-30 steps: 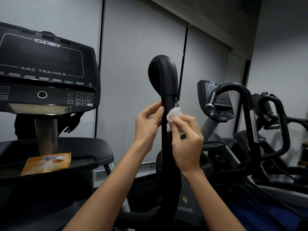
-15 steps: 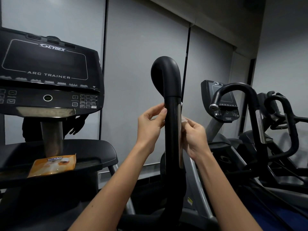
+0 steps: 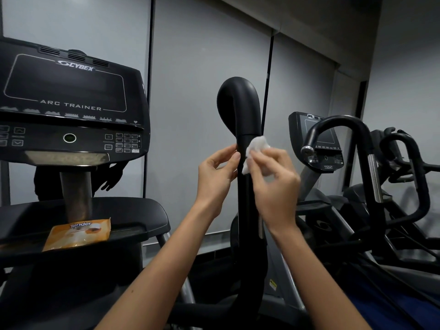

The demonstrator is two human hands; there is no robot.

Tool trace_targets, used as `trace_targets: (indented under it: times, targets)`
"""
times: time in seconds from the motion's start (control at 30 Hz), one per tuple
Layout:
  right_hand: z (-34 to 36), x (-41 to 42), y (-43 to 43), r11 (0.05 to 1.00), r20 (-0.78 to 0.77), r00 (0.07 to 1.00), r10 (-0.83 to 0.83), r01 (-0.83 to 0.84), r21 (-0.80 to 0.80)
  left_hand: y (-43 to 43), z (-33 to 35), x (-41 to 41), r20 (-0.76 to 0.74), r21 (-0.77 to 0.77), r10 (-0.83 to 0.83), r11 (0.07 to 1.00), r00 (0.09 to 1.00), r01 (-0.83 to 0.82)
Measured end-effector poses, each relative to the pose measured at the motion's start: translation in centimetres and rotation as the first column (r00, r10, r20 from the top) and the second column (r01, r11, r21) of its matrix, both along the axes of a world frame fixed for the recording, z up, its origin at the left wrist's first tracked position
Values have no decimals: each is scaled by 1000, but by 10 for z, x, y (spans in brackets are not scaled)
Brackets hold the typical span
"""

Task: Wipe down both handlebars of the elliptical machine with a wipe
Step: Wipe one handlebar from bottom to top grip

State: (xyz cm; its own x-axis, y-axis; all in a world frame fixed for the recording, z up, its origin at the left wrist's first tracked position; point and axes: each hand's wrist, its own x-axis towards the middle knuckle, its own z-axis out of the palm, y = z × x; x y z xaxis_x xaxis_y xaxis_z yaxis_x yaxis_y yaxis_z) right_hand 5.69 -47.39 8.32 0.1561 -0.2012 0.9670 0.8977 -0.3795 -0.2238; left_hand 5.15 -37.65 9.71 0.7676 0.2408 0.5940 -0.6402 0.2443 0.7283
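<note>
Now the wipe [image 3: 256, 148], hidden behind the handlebar [image 3: 245, 186] a moment ago, is back in front, pinched in my right hand [image 3: 273, 184], my left hand [image 3: 215, 173] loosely open opposite, so wiping continues.

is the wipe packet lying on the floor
No, the orange wipe packet lies on the machine's black tray below the console.

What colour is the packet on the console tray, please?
Orange packet, with white lettering; head view.
</note>
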Motion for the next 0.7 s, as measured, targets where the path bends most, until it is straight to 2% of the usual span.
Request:
trace_targets:
  times: [0.13,0.2,0.27,0.37,0.43,0.5,0.63,0.7]
  targets:
    - [-45,1,-4,989,147,980,-134,142,-46,0,0,2,-10,12,20,1000,1000,-19]
    - [-45,3,-4,989,162,977,-136,145,-41,0,0,2,-11,11,23,1000,1000,-23]
    - [-29,6,-2,999,75,996,-53,53,5,0,0,2,-15,5,14,1000,1000,-14]
    - [9,7,2,962,-136,968,211,-181,204,0,0,1,-11,16,15,1000,1000,-15]
    - [27,12,2,864,-252,862,439,-329,381,0,1,-1,-6,22,23,1000,1000,-23]
    - [37,21,0,775,-337,729,596,-413,478,0,1,-1,-5,27,38,999,999,-38]
    - [37,32,-3,629,-463,426,777,-539,560,0,1,-1,-13,18,41,999,999,-41]
    - [31,31,-8,602,-499,350,793,-578,551,0,1,-2,-11,11,35,999,999,-35]
